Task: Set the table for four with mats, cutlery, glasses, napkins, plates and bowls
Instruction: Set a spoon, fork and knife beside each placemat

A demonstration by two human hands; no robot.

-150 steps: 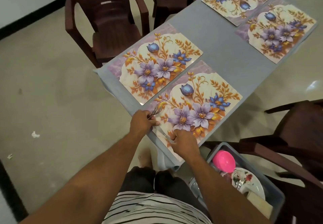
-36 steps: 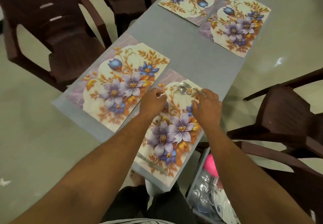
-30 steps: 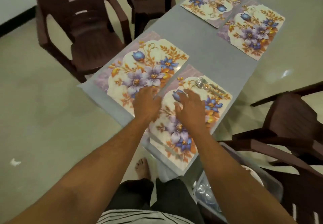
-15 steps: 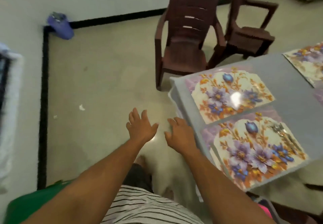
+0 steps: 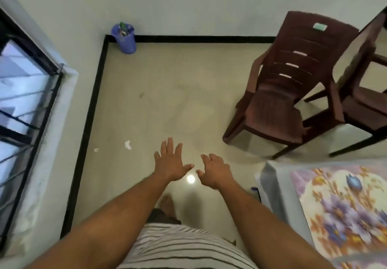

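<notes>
Both hands are empty now: the left hand (image 5: 170, 162) is spread flat with straight fingers, the right hand (image 5: 215, 170) hangs relaxed with fingers loosely bent, and they float side by side over bare floor instead of on the mat where they lay a second ago. With the head's turn away from the table (image 5: 270, 182), only its corner and one floral placemat (image 5: 343, 210) remain at the right edge; the fork and spoon laid on the neighbouring mat are out of view. Beyond stand two brown plastic chairs (image 5: 293, 92) and, in the far corner, a blue cup (image 5: 125, 39) holding utensils. That place's cutlery looks finished; the person is probably heading for more.
</notes>
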